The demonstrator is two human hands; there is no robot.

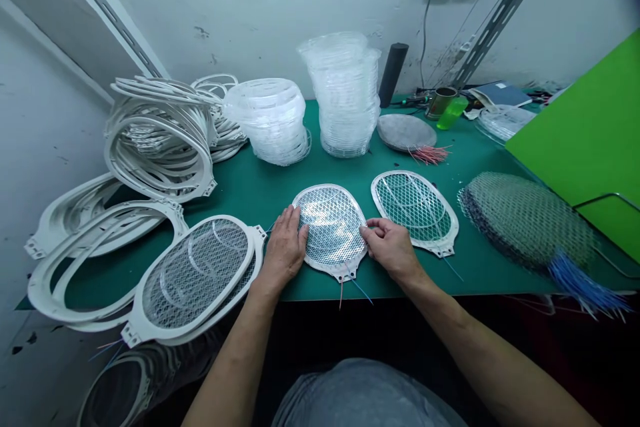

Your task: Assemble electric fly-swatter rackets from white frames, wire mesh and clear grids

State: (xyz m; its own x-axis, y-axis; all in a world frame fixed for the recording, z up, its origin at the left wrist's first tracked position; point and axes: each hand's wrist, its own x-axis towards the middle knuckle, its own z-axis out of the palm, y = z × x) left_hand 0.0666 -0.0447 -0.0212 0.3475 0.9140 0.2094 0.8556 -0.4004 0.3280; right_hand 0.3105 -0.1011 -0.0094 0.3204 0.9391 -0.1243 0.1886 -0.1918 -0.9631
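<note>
A white-framed, oval electric swatter head with metal mesh [333, 227] lies on the green cutting mat [265, 190], with thin red and blue wires [350, 290] trailing from its neck. My left hand [284, 247] rests on its left side with the fingers spread. My right hand [393, 247] has curled fingers at its right rim and seems to pinch it. To the right lies a similar meshed frame [415, 213], apart from my right hand. Another meshed white frame [197, 273] lies to the left, beyond reach of my fingers.
Piles of white oval frames [160, 140] stand at the left, next to stacks of clear plastic rings [345, 93]. A heap of mesh panels with blue wires [525, 220] lies at the right. A green board [585, 140], a metal mug [443, 101] and a green cup [453, 113] stand behind.
</note>
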